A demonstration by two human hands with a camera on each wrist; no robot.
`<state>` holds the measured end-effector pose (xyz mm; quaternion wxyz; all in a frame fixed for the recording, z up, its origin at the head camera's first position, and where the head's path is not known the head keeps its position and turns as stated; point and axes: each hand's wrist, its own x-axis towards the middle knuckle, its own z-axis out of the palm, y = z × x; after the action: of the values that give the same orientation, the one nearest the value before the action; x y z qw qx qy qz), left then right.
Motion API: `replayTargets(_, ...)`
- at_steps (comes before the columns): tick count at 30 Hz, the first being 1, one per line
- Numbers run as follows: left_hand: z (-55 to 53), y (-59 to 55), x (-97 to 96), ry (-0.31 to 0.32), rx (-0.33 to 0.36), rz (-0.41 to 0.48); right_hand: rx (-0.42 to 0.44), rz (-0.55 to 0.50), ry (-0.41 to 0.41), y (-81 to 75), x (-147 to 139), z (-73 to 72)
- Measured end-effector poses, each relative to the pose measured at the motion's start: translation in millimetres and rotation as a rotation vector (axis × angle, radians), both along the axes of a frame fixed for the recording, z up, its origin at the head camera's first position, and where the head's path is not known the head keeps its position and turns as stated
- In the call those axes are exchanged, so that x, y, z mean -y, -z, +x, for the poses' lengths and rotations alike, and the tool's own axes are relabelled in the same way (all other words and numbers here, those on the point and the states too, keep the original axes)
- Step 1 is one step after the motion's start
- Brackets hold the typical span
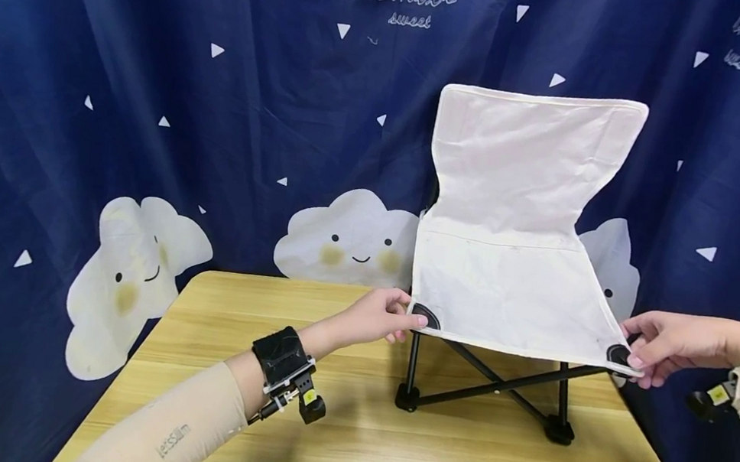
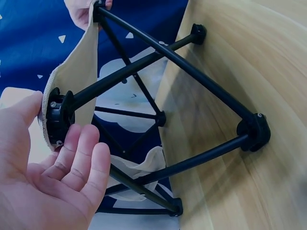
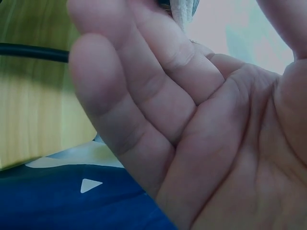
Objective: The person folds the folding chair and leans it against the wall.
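Observation:
A folding chair (image 1: pixel 501 289) with white fabric and a black tube frame stands unfolded on the table, its backrest toward the curtain. My left hand (image 1: pixel 379 315) pinches the seat's front left corner, thumb on top of the black corner patch. In the left wrist view its fingers (image 2: pixel 79 165) curl beneath, by the black plastic corner joint (image 2: pixel 60 115). At the front right corner, my right hand (image 1: pixel 675 344) holds the fabric edge between thumb and fingers. The right wrist view is mostly filled by that palm (image 3: pixel 216 129), and little of the chair shows there.
The wooden table (image 1: pixel 316 440) carries the chair's black feet (image 1: pixel 559 430) near its right side. Crossed black tubes (image 1: pixel 496 385) run under the seat. A dark blue curtain (image 1: pixel 252 116) with clouds and triangles hangs behind and beside the table.

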<state>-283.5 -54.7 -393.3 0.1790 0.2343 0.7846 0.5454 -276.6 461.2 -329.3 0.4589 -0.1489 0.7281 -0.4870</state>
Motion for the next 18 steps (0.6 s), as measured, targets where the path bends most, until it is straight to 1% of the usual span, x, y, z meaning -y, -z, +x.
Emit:
replayTargets(4,0.3,0.9,-0.8,-0.012,0.0,0.007,0.031,-0.021,-0.005,-0.1,-0.4,0.7)
replayTargets(9,0.6,1.5,-1.1,-0.037,-0.021,0.001,0.024,-0.045,-0.018,1.4,-1.1,0.4)
replayTargets(12,1.1,2.2,-1.5,-0.051,-0.021,0.013,0.029,-0.068,-0.029,2.6,-1.0,-0.5)
replayTargets(18,5.4,3.3,-4.1,-0.11,-0.007,0.058,0.007,-0.08,-0.032,4.5,-2.2,-2.2)
